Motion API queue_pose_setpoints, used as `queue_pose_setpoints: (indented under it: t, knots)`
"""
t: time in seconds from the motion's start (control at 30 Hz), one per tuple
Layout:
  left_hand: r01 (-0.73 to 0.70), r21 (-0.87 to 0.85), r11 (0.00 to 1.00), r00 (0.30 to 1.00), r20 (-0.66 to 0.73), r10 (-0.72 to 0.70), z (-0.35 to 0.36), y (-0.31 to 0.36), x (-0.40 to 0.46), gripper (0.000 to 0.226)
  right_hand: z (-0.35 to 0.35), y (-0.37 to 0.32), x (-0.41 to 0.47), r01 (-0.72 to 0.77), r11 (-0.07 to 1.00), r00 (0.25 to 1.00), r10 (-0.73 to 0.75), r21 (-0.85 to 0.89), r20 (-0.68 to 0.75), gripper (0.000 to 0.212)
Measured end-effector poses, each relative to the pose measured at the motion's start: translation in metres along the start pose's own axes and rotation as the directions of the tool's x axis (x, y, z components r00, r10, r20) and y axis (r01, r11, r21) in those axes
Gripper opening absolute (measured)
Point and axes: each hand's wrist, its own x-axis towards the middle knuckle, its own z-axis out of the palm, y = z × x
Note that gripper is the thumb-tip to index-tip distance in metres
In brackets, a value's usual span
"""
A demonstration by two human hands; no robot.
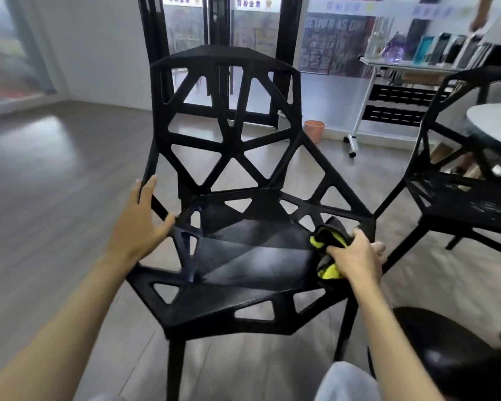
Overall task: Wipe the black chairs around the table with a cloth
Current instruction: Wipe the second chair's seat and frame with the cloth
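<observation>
Floor (55, 169): grey wood-look planks under everything; glare patch well left of the chair.
Chair (232, 256): black, open geometric lattice back and sides, solid faceted seat; stands upright in the middle of the view, facing the person, all visible legs on the floor.
Second chair (460, 198): same black lattice make, right of the chair, near it at the arm corner; its seat is tucked toward the surface.
Surface (495, 123): round, pale top, right of the chair and beyond the second chair; only its left edge shows.
Doors (220, 53): dark-framed glass, directly behind the chair's back.
Cart (402, 91): white frame on castors, behind and right of the chair, with blurred items on top.
Stool (434, 348): round dark seat, front right of the chair, beside the person's right forearm.
Bin (314, 129): small, pinkish, on the floor behind the chair's right side.
Left hand (139, 224): grip loose, fingers straight and spread; palm and thumb against the chair's left arm rail, fingertips up along the lower back frame.
Right hand (356, 256): grip closed, fingers curled round the cloth, at the right edge of the chair's seat below the arm rail.
Cloth (329, 244): yellow-green with dark side, bunched in the right hand, pressed to the seat's right edge.
</observation>
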Motion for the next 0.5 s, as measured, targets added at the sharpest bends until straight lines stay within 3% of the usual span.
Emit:
queue_pose_setpoints:
  t: [0.23,0.33,0.43,0.5]
  knots:
    - [-0.107,0.100,0.989,0.993,0.068,0.101,-0.018,-0.050,0.033,0.091,0.019,0.003,-0.072,0.069,0.997,0.995,-0.066,0.031,-0.080,0.030]
    - [-0.166,0.059,0.984,0.985,0.052,0.163,-0.025,-0.053,0.036,0.090,0.023,0.004,-0.085,0.118,0.990,0.987,-0.107,0.082,-0.119,0.044]
    - [-0.281,0.219,0.935,0.948,-0.090,0.306,-0.026,-0.048,0.032,0.072,0.018,0.002,-0.093,0.257,0.966,0.958,-0.253,0.008,-0.131,0.076]
    - [-0.295,0.254,0.921,0.908,-0.226,0.353,-0.022,-0.030,0.021,0.052,0.014,0.007,-0.094,0.401,0.905,0.896,-0.420,-0.145,-0.146,0.082]
